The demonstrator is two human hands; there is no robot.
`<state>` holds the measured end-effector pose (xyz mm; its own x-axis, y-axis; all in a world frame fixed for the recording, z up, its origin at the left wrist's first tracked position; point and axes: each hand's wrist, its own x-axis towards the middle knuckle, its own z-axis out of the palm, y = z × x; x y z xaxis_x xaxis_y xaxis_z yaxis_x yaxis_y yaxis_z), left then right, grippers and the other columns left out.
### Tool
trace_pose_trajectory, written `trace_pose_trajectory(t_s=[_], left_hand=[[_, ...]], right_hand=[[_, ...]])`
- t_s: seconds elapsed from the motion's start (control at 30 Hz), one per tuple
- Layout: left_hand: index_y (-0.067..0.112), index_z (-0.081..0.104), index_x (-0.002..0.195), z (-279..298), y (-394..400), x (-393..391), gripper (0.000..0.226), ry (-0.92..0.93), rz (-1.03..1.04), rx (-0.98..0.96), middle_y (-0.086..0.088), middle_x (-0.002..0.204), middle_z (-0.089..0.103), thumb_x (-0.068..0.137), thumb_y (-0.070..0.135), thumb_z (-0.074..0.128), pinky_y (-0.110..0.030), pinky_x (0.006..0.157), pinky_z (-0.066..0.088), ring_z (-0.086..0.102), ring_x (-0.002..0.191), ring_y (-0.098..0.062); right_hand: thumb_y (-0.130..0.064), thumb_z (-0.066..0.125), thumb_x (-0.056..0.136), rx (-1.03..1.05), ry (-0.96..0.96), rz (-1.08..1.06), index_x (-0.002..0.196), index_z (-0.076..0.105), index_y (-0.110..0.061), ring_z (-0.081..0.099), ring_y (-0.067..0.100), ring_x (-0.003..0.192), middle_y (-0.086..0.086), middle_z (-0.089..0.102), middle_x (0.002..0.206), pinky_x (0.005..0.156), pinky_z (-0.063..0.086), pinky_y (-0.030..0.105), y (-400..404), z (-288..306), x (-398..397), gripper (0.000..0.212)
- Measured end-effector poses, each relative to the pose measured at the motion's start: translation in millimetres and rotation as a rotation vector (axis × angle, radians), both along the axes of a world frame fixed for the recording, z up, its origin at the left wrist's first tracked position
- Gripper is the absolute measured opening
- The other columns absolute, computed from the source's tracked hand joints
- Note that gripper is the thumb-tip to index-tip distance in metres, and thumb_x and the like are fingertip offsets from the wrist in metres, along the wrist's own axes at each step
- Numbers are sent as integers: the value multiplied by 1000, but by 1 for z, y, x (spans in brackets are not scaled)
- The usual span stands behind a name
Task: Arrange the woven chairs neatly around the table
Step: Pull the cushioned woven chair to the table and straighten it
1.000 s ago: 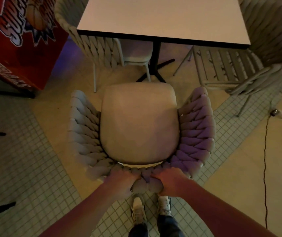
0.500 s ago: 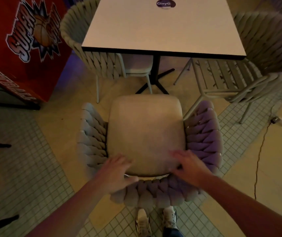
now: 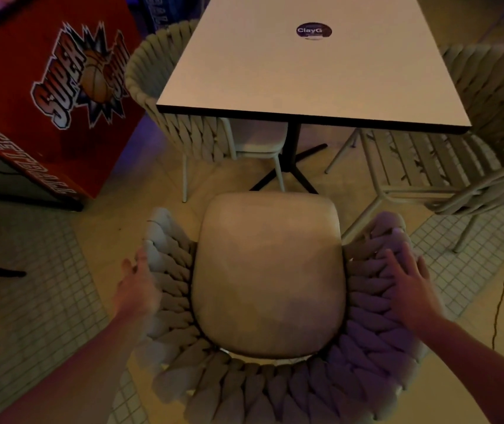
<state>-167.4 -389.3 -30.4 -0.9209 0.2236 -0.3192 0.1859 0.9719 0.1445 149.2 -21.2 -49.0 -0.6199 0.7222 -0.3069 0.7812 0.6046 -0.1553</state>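
A woven chair (image 3: 269,270) with a pale seat cushion and thick braided arms stands just in front of me, facing the white table (image 3: 305,71), its seat short of the table's near edge. My left hand (image 3: 136,289) is blurred at the outer side of the chair's left arm, fingers apart. My right hand (image 3: 409,283) lies flat on the right arm with fingers spread. A second woven chair (image 3: 165,96) is tucked in at the table's left side. A third (image 3: 489,96), with a bare slatted seat, stands at the right.
A red arcade cabinet (image 3: 45,87) with a basketball logo stands close on the left. The table's black cross foot (image 3: 290,166) lies ahead of the near chair. A dark cable (image 3: 501,289) runs over the floor at the right. A round sticker (image 3: 314,30) sits on the tabletop.
Both hands let go of the chair's back rim and slid forward and outward, one to each woven arm. The view has closed in on the table.
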Motion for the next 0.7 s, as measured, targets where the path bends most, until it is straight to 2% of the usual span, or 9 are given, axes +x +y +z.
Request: trace_pose_trajectory(t_s=[0.07, 0.13, 0.3, 0.4, 0.53, 0.7], left_hand=[[35, 2, 151, -1, 1, 0, 83, 23, 43, 92, -23, 129, 42, 89, 14, 53, -52, 77, 52, 58, 92, -41], [35, 6, 150, -1, 1, -4, 81, 41, 51, 119, -22, 116, 47, 89, 12, 53, -52, 73, 51, 57, 82, -39], [29, 14, 152, 0, 6, -10, 80, 63, -7, 110, -21, 100, 49, 86, 11, 55, -50, 67, 50, 52, 72, -35], [27, 14, 152, 3, 15, -12, 79, 60, -18, 71, -22, 104, 51, 87, 12, 56, -46, 65, 47, 50, 74, -33], [27, 11, 153, 3, 35, -16, 78, 62, -41, 66, -22, 113, 52, 88, 16, 54, -42, 61, 39, 46, 75, -29], [22, 13, 153, 3, 65, -20, 77, 25, -64, 67, -24, 118, 50, 89, 16, 53, -48, 73, 47, 55, 94, -43]], right_hand=[[-5, 47, 86, -4, 77, -92, 152, 11, -28, 46, 46, 123, 4, -4, 163, 76, 52, 44, -2, -1, -1, 78], [-6, 42, 89, -4, 121, -175, 152, 7, -30, 60, 43, 103, 7, -1, 163, 63, 46, 37, -5, -1, -3, 77], [-6, 52, 85, -25, 129, -186, 152, 2, -29, 64, 37, 97, 9, 3, 163, 61, 45, 34, 2, 2, -2, 87], [-9, 54, 84, -31, 155, -176, 152, 2, -31, 64, 37, 99, 10, 5, 162, 59, 45, 34, 8, 3, 1, 88], [-9, 58, 82, -37, 158, -199, 152, 5, -29, 63, 40, 105, 11, 7, 162, 65, 51, 38, 25, 4, 3, 90], [-2, 58, 80, -69, 198, -210, 152, 7, -25, 54, 44, 119, 14, 8, 162, 80, 53, 48, 54, 7, 3, 91]])
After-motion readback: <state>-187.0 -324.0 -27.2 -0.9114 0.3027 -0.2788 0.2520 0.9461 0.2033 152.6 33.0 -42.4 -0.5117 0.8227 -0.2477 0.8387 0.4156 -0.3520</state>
